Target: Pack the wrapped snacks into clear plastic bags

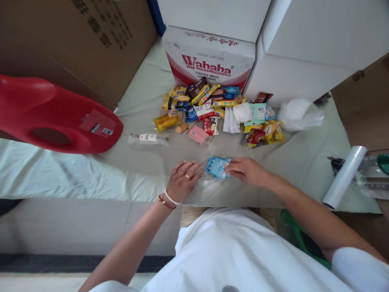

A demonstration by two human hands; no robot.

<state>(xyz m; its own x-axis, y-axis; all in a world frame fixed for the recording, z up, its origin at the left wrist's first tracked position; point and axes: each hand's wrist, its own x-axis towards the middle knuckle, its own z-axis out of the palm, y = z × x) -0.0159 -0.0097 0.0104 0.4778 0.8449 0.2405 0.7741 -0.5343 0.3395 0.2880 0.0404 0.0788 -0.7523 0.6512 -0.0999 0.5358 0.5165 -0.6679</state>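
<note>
Near the table's front edge, my right hand pinches the right end of a small blue printed packet between thumb and fingers. Clear plastic film lies under and around the packet. To the left of it, my left hand rests palm down with fingers stretched out, the fingertips by the film's edge. Beyond both hands, a pile of wrapped snacks lies against a Wahaha carton. A pink packet sits at the near side of that pile.
A large red jug lies at the left beside a brown cardboard box. A slim clear packet is left of the pile. To the right are a crumpled white plastic bag, a roll of film and a clear bottle.
</note>
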